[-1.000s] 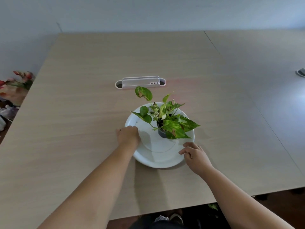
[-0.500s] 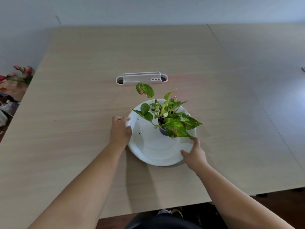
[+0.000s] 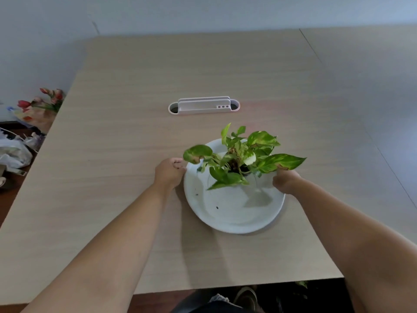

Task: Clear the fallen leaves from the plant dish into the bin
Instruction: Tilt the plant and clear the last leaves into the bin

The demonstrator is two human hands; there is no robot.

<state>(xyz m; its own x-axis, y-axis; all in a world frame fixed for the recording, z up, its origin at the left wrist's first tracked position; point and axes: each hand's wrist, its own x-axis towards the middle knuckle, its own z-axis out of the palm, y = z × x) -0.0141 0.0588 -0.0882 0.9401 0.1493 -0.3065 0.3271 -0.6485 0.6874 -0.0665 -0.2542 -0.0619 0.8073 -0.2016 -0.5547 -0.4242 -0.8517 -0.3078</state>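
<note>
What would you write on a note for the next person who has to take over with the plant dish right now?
Left hand: gripping the left rim of the white plant dish.
Right hand: at the dish's right rim, fingers hidden under a leaf, so the grip is unclear.
Things: the potted pothos stands toward the far side of the dish, on the wooden table. No bin in view.
Done: nothing certain; no fallen leaves show in the dish, only a few dark specks.
Left: check under the foliage for leaves, find the bin, tip the debris in.
</note>
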